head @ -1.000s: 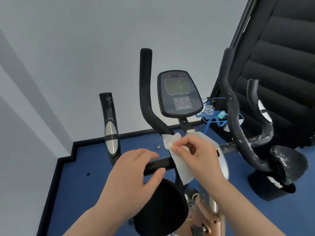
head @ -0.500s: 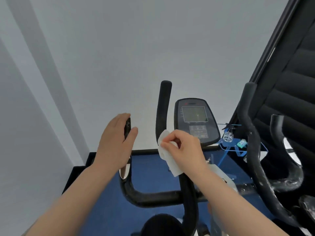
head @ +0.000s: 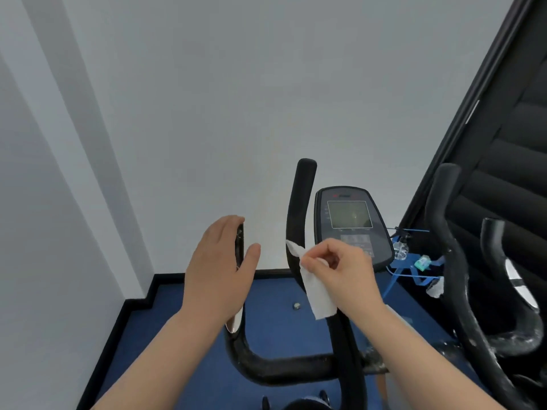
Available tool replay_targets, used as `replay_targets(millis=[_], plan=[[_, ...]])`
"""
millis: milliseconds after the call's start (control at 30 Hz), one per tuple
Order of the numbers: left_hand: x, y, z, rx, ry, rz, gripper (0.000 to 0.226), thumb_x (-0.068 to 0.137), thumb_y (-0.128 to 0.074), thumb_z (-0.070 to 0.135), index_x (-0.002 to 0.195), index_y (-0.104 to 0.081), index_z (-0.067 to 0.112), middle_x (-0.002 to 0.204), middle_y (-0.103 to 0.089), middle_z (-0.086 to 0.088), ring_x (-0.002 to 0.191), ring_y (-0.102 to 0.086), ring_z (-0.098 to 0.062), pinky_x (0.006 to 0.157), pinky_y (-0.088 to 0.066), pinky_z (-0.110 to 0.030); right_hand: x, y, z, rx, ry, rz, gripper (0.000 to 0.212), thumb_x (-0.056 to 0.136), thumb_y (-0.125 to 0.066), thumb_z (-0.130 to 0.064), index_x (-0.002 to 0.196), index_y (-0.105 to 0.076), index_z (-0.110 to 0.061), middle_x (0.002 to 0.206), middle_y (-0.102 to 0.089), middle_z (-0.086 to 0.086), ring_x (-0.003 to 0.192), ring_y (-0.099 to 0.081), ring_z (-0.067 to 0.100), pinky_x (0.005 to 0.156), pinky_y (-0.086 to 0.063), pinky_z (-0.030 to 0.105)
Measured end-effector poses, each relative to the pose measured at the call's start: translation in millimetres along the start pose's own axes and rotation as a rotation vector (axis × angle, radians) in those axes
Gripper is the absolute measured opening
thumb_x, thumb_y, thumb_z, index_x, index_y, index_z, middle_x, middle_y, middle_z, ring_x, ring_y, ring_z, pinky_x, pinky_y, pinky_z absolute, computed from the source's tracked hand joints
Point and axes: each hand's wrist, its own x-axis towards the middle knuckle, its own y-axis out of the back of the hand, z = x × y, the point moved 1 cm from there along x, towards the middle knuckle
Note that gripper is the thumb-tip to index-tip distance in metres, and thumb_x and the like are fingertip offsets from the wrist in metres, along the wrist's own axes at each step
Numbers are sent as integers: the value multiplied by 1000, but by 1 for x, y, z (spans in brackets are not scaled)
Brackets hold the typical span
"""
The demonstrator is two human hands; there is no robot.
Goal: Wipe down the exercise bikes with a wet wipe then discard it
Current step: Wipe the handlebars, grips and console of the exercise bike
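The exercise bike's black handlebar (head: 275, 368) rises in two uprights in front of me. My left hand (head: 216, 276) rests against the left upright (head: 239, 247), its fingers fairly straight along the bar and its thumb spread apart on the right. My right hand (head: 343, 276) pinches a white wet wipe (head: 316, 294) and presses its upper end against the taller right upright (head: 302, 202), partway up. The rest of the wipe hangs down below my fingers. The bike's console (head: 350, 223) stands just right of that upright.
A second bike's black handlebars (head: 453, 261) stand at the right against a dark padded panel (head: 518, 143). A small blue stand (head: 414, 261) with little items sits behind the console. White walls close the left and front above blue floor (head: 177, 335).
My head has tilted up, so the bike sits lower in view. My left hand left the crossbar and rose to the left upright. My right hand carried the wipe up to the right upright.
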Motion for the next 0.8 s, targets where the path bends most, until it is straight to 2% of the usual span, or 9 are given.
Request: replay_targets(millis=[100, 233, 333, 433, 533, 600, 667, 700, 800], plan=[[1, 1, -3, 24, -28, 8, 47, 92, -46, 38, 137, -39, 26, 139, -40, 12, 129, -32, -3, 102, -27, -20, 31, -14, -21, -48, 122, 117, 7, 80, -72, -18, 75, -70, -22, 76, -68, -11, 73, -61, 5, 69, -47, 21], [3, 1, -7, 39, -59, -2, 45, 93, -44, 39, 136, -39, 26, 138, -40, 13, 128, -31, -2, 99, -26, -19, 49, -27, -29, -213, 241, 192, 3, 82, -70, -16, 82, -73, -15, 87, -67, -4, 82, -60, 9, 77, -45, 20], [3, 0, -8, 44, -73, 8, 46, 92, -42, 42, 134, -40, 26, 137, -41, 13, 127, -34, -4, 97, -29, -20, 29, -26, -23, -254, 253, 111, 6, 83, -70, -16, 84, -76, -17, 91, -69, -5, 84, -61, 5, 80, -44, 15], [3, -2, -9, 29, -75, 11, 44, 92, -43, 41, 133, -42, 25, 135, -42, 13, 125, -35, -4, 97, -31, -22, 0, -14, -14, -187, 181, -20, 8, 80, -72, -16, 79, -76, -23, 84, -68, -14, 84, -59, -2, 76, -38, 4], [4, -1, -9, 17, -73, 12, 42, 92, -45, 38, 132, -43, 25, 134, -43, 13, 125, -37, -6, 97, -32, -23, -9, 4, -10, -38, 28, -93, 11, 78, -75, -17, 74, -75, -27, 76, -69, -17, 72, -58, -2, 67, -41, 8], [5, -1, -9, 12, -73, 7, 40, 93, -45, 38, 131, -44, 26, 133, -43, 15, 123, -40, -5, 95, -32, -23, 8, 9, -14, 70, 6, 28, 9, 81, -72, -15, 78, -72, -24, 77, -69, -14, 67, -57, 0, 63, -44, 13], [6, 0, -10, 11, -74, 6, 38, 94, -44, 39, 129, -44, 27, 131, -44, 16, 119, -44, -6, 94, -34, -24, 34, 4, -22, 156, 17, 148, 8, 83, -68, -13, 81, -68, -20, 80, -68, -7, 73, -60, 10, 67, -48, 22], [7, 0, -11, 10, -72, 4, 37, 93, -44, 39, 129, -45, 27, 130, -45, 16, 117, -45, -6, 93, -35, -25, 44, -1, -25, 187, 23, 155, 10, 83, -66, -11, 80, -65, -20, 80, -66, -4, 74, -59, 13, 69, -48, 25], [6, 0, -10, 11, -64, 0, 38, 92, -41, 42, 128, -44, 28, 129, -45, 17, 115, -45, -5, 91, -36, -25, 51, -12, -15, 167, 26, 43, 14, 83, -63, -10, 76, -62, -22, 76, -60, -2, 71, -52, 10, 66, -43, 25]])
